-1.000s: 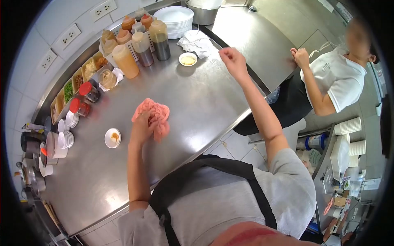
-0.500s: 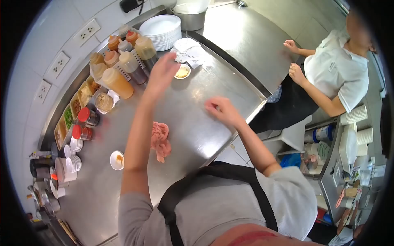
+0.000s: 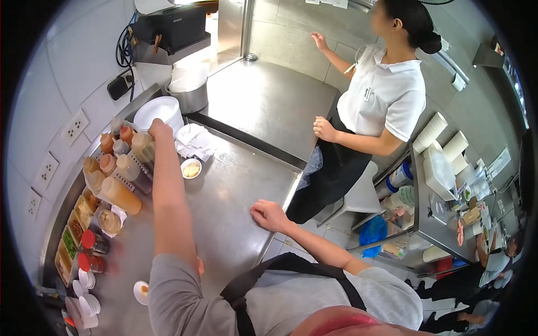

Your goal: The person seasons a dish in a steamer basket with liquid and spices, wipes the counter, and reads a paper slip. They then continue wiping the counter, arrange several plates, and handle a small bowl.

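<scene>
My left hand (image 3: 161, 129) reaches far across the steel counter, curled at the rim of a stack of white plates (image 3: 154, 110) and right beside the cap of a squeeze bottle (image 3: 142, 148). Its fingertips are hidden, so I cannot tell what they grip. Loosely curled, my right hand (image 3: 269, 215) rests on the counter near its right edge with nothing visible in it. Between the hands sits a small white cup (image 3: 191, 168) with pale yellow contents. Crumpled white paper (image 3: 194, 141) lies behind it. My left arm hides most of the pink meat (image 3: 200, 265).
More squeeze bottles (image 3: 120, 195) and red-lidded jars (image 3: 92, 241) line the wall, beside a topping tray (image 3: 70, 241). A small white dish (image 3: 141, 292) lies near my left sleeve. A co-worker in a white shirt (image 3: 381, 92) stands past the counter's right edge, near a white stool (image 3: 353, 193).
My left hand has moved from over the small cup to the plates and bottles. My right hand has come down onto the counter. The view has shifted, and the co-worker has raised one hand.
</scene>
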A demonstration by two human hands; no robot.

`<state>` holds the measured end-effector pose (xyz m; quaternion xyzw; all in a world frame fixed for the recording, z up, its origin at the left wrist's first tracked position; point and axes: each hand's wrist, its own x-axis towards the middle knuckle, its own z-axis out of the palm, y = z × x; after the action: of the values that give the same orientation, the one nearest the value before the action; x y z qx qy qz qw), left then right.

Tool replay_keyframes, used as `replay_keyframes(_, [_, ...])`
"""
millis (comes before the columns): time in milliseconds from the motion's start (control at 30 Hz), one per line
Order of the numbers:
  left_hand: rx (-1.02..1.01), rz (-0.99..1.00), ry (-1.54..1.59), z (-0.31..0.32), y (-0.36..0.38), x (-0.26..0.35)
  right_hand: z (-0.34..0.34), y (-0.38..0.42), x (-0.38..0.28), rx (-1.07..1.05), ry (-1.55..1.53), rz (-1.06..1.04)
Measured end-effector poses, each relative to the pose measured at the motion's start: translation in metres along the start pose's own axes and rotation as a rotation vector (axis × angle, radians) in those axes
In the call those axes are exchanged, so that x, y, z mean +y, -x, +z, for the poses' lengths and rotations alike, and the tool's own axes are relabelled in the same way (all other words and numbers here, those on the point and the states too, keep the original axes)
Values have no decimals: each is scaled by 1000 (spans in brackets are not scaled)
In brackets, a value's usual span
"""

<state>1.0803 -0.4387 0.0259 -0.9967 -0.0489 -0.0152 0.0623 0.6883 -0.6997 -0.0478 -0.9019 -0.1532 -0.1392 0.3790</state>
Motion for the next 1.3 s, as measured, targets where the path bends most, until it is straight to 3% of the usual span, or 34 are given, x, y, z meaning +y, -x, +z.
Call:
replay_keyframes(33, [-2, 54, -118, -4, 3, -5, -2, 0, 0, -8, 18, 3])
replay_keyframes(100, [196, -165, 391, -7, 6, -4, -3, -1, -1, -10, 21, 11])
replay_keyframes(267, [251, -718, 2540, -13, 6, 0, -2, -2, 0, 9, 5, 32])
replay_keyframes(333, [282, -618, 2423, 39, -52, -10, -2, -1, 0, 21, -24, 35])
replay_keyframes(400, [310, -514, 2304, 42, -59, -7, -2, -2, 1, 33, -34, 38])
replay_keyframes(567, [318, -850, 2401, -7, -7, 5, -2, -2, 2, 27, -39, 63])
replay_keyframes(667, [308, -905, 2401, -31, 14, 11, 0, -1, 3, 30, -65, 53])
replay_keyframes(900, [141, -781, 2439, -5, -5, -4, 1, -1, 7, 1, -45, 77])
replay_keyframes(1067, [18, -834, 2373, -12, -3, -1, -2, -3, 1, 30, -66, 75])
replay_keyframes(1200, [158, -784, 2426, -30, 1, 12, 0, -2, 3, 23, -60, 75])
replay_keyframes(1267, [161, -969, 2539, -38, 2, 14, 0, -1, 3, 26, -47, 74])
replay_keyframes(1300, [158, -965, 2542, -38, 1, 14, -1, -1, 2, 25, -48, 76])
